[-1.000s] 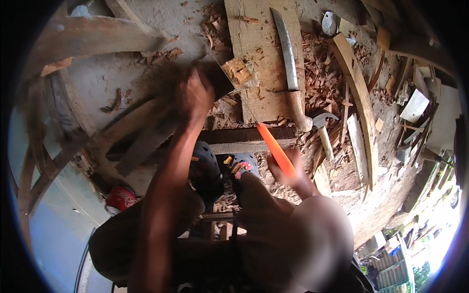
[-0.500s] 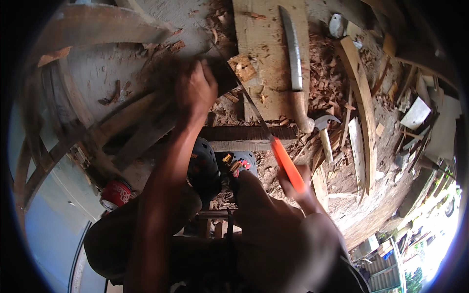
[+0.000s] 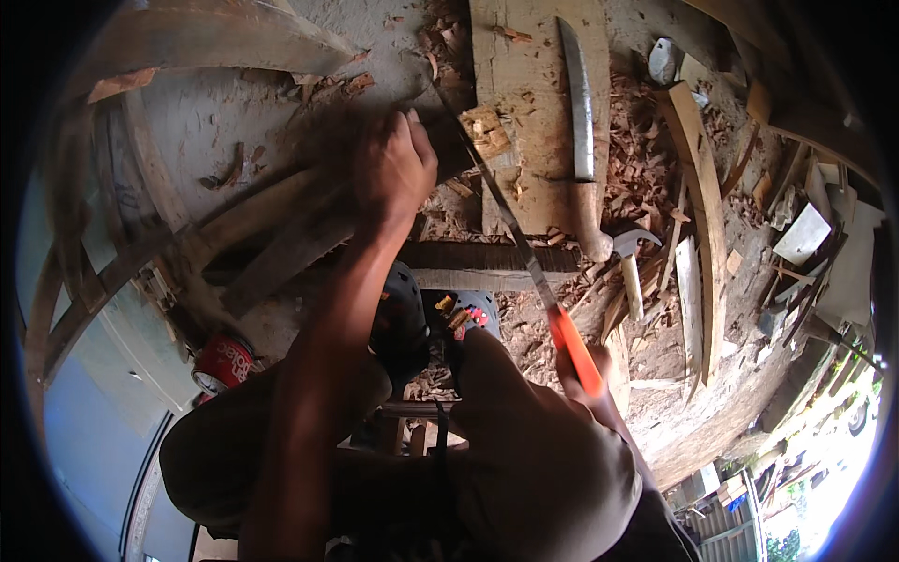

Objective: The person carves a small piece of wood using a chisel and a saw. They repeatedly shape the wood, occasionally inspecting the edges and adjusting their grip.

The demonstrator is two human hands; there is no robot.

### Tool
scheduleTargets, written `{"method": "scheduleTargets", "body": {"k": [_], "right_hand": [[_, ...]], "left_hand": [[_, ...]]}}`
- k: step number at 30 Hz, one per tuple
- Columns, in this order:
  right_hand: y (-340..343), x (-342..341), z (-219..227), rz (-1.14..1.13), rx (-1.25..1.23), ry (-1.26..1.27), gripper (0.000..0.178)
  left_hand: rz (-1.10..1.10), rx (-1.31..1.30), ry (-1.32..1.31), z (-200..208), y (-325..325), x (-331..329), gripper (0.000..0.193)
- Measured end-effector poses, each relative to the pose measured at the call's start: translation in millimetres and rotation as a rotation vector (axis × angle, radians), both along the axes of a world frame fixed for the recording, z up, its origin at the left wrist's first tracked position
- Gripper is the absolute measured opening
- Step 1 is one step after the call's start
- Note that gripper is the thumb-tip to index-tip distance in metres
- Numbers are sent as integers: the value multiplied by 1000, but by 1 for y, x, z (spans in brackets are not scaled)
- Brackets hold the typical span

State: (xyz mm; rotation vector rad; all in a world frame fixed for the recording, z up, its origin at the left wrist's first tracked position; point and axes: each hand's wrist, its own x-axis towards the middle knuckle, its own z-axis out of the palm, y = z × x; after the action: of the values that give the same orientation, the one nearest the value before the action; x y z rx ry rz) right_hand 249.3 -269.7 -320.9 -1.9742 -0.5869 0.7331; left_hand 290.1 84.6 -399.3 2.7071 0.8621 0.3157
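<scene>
My right hand [image 3: 585, 375] is wrapped round the orange handle of a handsaw [image 3: 506, 211]. The saw's long, narrow blade slants up and left, its far part lying along the right end of a dark piece of wood [image 3: 452, 155]. On top of that wood rests my left hand [image 3: 398, 164], fingers closed and pressing on it; the fingertips are partly hidden. Just right of the blade sits a small rough chunk of pale wood [image 3: 485, 131], on a broad, light plank [image 3: 529, 187].
A machete [image 3: 581, 103] with a wooden handle lies on the light plank. Beside it is a hammer-like tool [image 3: 633, 281] with a curved metal head. Long curved timbers [image 3: 698, 215] and shavings cover the right side. A red can [image 3: 223, 363] stands left of my legs.
My right hand has pulled the saw back slightly, down and to the right. My left hand stays on the dark wood; the whole view has shifted a little.
</scene>
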Motion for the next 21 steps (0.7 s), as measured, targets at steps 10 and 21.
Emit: {"method": "scheduleTargets", "body": {"k": [10, 21], "right_hand": [[164, 102, 5, -265, 225, 240, 28], [80, 67, 2, -247, 219, -395, 24]], "left_hand": [[0, -219, 48, 2, 5, 2, 23], [-100, -73, -72, -5, 5, 4, 22]]}}
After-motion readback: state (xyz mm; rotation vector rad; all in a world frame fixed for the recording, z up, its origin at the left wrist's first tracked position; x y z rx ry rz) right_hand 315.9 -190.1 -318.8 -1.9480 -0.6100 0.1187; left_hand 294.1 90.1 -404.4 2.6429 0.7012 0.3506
